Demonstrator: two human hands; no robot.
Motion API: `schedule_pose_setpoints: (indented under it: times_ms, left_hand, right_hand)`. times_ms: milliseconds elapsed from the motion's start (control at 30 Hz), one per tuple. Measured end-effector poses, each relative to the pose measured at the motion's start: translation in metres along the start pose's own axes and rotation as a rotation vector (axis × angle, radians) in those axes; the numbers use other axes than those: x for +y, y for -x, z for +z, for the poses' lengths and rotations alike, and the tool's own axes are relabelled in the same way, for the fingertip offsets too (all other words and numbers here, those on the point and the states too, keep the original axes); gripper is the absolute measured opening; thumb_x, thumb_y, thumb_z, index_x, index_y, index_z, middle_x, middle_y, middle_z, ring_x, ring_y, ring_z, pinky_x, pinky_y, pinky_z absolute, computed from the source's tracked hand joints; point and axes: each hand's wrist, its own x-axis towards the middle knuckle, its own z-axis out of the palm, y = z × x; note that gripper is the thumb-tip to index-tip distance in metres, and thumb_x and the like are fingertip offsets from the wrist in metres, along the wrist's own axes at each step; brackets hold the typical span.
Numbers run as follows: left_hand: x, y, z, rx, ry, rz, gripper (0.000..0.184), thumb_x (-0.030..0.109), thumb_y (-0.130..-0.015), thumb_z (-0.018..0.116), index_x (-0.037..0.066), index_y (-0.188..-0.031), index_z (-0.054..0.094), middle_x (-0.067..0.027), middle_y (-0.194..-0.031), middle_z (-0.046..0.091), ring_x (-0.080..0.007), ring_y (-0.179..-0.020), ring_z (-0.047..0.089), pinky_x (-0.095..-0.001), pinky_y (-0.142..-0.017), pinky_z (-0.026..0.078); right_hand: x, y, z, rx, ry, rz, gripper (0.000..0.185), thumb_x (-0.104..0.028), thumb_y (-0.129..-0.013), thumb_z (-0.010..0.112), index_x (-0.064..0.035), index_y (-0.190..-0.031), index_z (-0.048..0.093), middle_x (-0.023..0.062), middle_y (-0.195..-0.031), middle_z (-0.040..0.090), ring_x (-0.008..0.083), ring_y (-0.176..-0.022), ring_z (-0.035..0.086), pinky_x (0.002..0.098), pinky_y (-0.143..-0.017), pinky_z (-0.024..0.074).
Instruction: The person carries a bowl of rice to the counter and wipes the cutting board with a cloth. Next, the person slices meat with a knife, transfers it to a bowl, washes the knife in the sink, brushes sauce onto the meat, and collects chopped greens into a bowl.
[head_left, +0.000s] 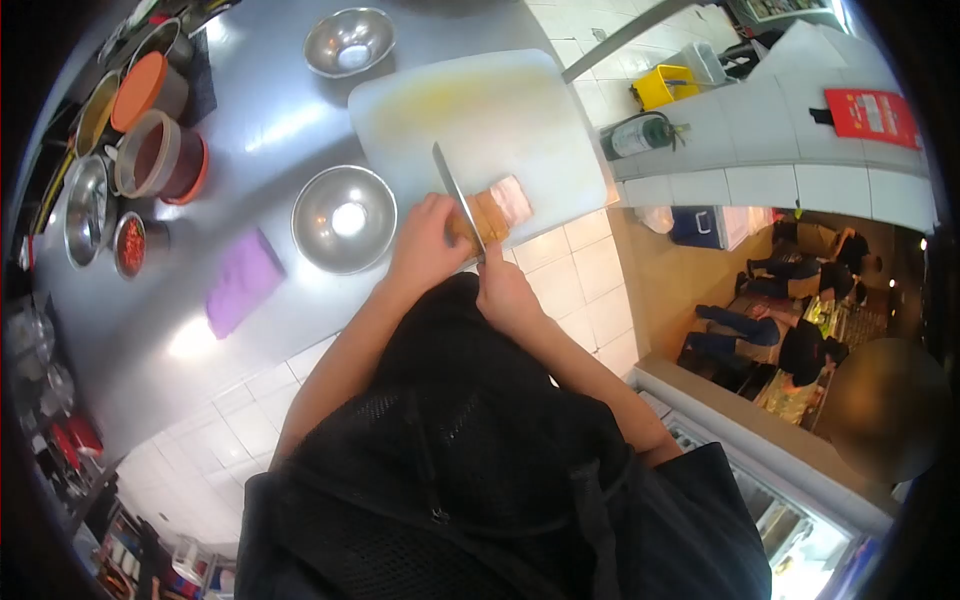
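Note:
A long knife (454, 185) lies across a brown piece of meat (487, 214) near the front edge of the white cutting board (430, 110). My right hand (508, 290) is closed round the knife's handle end. My left hand (428, 240) grips the meat on the left side of the blade, its fingers bent. To the right of the blade, a pale pink cut face (513, 200) of the meat shows. An empty steel bowl (344, 219) stands just left of my left hand.
Another steel bowl (349, 43) stands behind the board. A purple cloth (245, 280) lies on the steel counter (250, 130). Further left are a tub with a red rim (160, 155), an orange lid (138, 92) and a bowl of red pieces (131, 245). Several people sit far right.

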Motion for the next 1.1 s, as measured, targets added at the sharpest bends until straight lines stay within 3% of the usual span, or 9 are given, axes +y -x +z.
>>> schedule_pose_setpoints:
  times_ms: [133,333,500,600,733,800,867,933,1100]
  left_hand:
    - [-0.004,0.002,0.008,0.016,0.027,-0.002,0.032,0.005,-0.07,0.066,0.001,-0.1,0.053,-0.0137,-0.099,0.054,-0.0318,-0.096,0.057,-0.0388,-0.079,0.048]
    - [-0.009,0.003,0.011,0.037,0.01,0.013,0.031,0.004,-0.072,0.066,0.001,-0.101,0.052,-0.0137,-0.101,0.054,-0.0288,-0.094,0.059,-0.0364,-0.074,0.051]
    - [-0.011,0.005,0.012,-0.028,-0.021,0.016,0.03,0.003,-0.073,0.064,0.001,-0.101,0.053,-0.0132,-0.102,0.055,-0.0268,-0.095,0.06,-0.0341,-0.073,0.052]
    - [-0.01,0.003,0.012,-0.004,0.099,-0.018,0.03,0.005,-0.072,0.065,0.001,-0.1,0.054,-0.0145,-0.1,0.056,-0.032,-0.094,0.057,-0.0385,-0.078,0.048]
    - [-0.021,0.011,0.018,0.062,0.15,-0.041,0.03,0.004,-0.074,0.064,0.002,-0.102,0.054,-0.0121,-0.1,0.056,-0.0268,-0.094,0.058,-0.035,-0.077,0.049]
    - [-0.022,0.012,0.021,0.096,0.221,-0.065,0.03,0.004,-0.075,0.064,0.002,-0.103,0.053,-0.0114,-0.099,0.056,-0.0255,-0.094,0.058,-0.0346,-0.077,0.049]
    - [-0.022,0.012,0.021,0.071,0.188,-0.101,0.032,0.003,-0.076,0.063,0.003,-0.106,0.053,-0.0103,-0.099,0.055,-0.0231,-0.094,0.058,-0.0337,-0.078,0.049]
    - [-0.02,0.013,0.022,0.094,0.195,-0.098,0.033,0.003,-0.076,0.064,0.003,-0.107,0.053,-0.0102,-0.1,0.056,-0.0236,-0.095,0.058,-0.0337,-0.079,0.05]
    - [-0.022,0.014,0.024,0.112,0.139,-0.133,0.035,0.001,-0.078,0.063,0.003,-0.111,0.052,-0.0082,-0.104,0.057,-0.0174,-0.098,0.057,-0.0301,-0.079,0.052]
  right_hand:
    - [-0.006,-0.006,-0.017,0.045,-0.011,-0.093,0.024,0.001,-0.084,0.047,0.0054,-0.106,0.04,0.0345,-0.083,0.061,0.0512,-0.083,0.061,0.0594,-0.075,0.0462]
    - [-0.005,0.027,-0.03,-0.121,-0.017,0.016,0.029,0.001,-0.082,0.048,0.0074,-0.11,0.041,0.0344,-0.084,0.061,0.05,-0.085,0.061,0.0581,-0.076,0.0468]
    - [0.017,-0.024,0.001,0.071,-0.096,-0.16,0.031,0.002,-0.082,0.05,0.0103,-0.111,0.042,0.0348,-0.088,0.062,0.0497,-0.086,0.061,0.0566,-0.077,0.0479]
    - [0.012,-0.03,-0.021,0.014,-0.168,-0.164,0.033,-0.001,-0.085,0.052,0.0112,-0.115,0.043,0.0332,-0.088,0.062,0.0494,-0.084,0.062,0.0562,-0.074,0.0481]
    - [0.002,0.012,-0.063,0.058,-0.239,-0.25,0.032,-0.006,-0.09,0.051,0.0047,-0.12,0.047,0.0331,-0.096,0.062,0.0513,-0.09,0.059,0.0527,-0.076,0.0473]
    - [0.003,0.024,-0.084,0.2,-0.309,-0.326,0.039,-0.01,-0.091,0.053,-0.0061,-0.129,0.046,0.0279,-0.088,0.065,0.047,-0.084,0.062,0.0561,-0.073,0.0472]
    - [0.023,-0.002,-0.1,0.321,-0.192,-0.217,0.041,-0.012,-0.091,0.055,-0.0135,-0.131,0.047,0.0266,-0.085,0.064,0.0449,-0.086,0.063,0.0547,-0.074,0.0475]
    - [0.057,-0.052,-0.109,0.538,0.057,-0.219,0.039,-0.014,-0.09,0.058,-0.0132,-0.128,0.051,0.0255,-0.087,0.064,0.0437,-0.082,0.063,0.053,-0.072,0.0491]
    - [0.1,-0.124,-0.109,0.609,0.233,-0.295,0.032,-0.017,-0.088,0.061,-0.0086,-0.119,0.059,0.0218,-0.094,0.064,0.0411,-0.082,0.063,0.0494,-0.074,0.0506]
